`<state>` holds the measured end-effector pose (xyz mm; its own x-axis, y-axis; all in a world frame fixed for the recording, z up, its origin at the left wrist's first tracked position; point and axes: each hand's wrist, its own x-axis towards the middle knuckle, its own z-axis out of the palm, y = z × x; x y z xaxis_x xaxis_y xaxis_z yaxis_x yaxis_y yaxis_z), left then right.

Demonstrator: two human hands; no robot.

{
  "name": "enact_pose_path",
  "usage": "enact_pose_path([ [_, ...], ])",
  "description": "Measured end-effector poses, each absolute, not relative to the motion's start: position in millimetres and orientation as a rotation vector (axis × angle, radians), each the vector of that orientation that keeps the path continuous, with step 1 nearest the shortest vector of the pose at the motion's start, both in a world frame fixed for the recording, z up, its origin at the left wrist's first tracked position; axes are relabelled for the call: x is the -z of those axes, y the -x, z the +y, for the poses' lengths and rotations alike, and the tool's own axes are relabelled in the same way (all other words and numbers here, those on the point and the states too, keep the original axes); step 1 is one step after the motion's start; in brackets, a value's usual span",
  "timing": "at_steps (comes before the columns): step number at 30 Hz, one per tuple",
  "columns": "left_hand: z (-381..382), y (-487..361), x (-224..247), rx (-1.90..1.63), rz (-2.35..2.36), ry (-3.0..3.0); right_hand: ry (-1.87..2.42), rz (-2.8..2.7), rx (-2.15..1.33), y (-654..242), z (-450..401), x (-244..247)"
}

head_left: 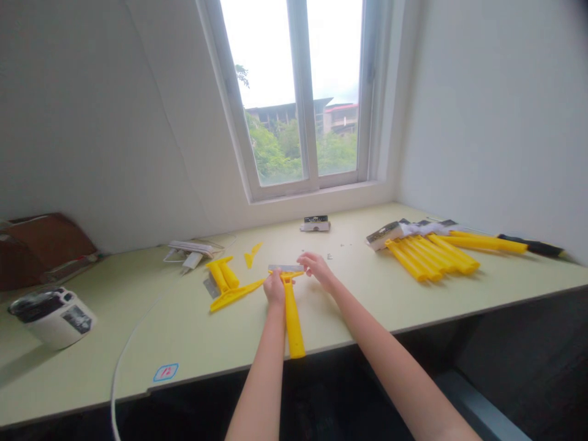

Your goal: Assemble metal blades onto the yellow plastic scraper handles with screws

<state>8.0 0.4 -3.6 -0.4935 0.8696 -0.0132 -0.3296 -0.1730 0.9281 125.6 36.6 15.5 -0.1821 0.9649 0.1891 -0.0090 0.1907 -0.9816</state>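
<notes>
A scraper (294,318) with a long yellow handle and a flat metal blade lies near the front edge of the table, its handle pointing toward me. My left hand (274,288) is closed around the left side of its head. At the right end of the blade, the fingers of my right hand (318,267) are bent together; whatever they hold is too small to make out. Left of my hands lie more yellow scraper parts (225,275) with a metal blade, and a long yellow piece (234,296). Small yellow pieces (250,254) rest behind them.
Several yellow handles (432,257) lie at the right, beside a black-handled tool (530,245). A small box (316,223) stands below the window, with tiny metal bits (329,256) nearer me. At the left are a white mug (59,324), a power strip (193,250) and a white cable (120,361).
</notes>
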Motion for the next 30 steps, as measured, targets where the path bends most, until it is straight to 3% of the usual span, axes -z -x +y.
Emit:
enact_pose_path([
  [15, -1.1, -8.0, 4.9, -1.799, 1.324, -0.717, 1.366, -1.453, -0.383, -140.4, 49.5, -4.4],
  [22, -0.5, -8.4, 6.2, -1.784, 1.337, -0.721, 1.501, -1.542, -0.311, -152.6, 53.9, -1.5],
  [30, -1.1, 3.5, 1.4, -1.858, 1.156, -0.422, 1.320, -1.987, -0.213, -127.2, 43.8, 2.0],
])
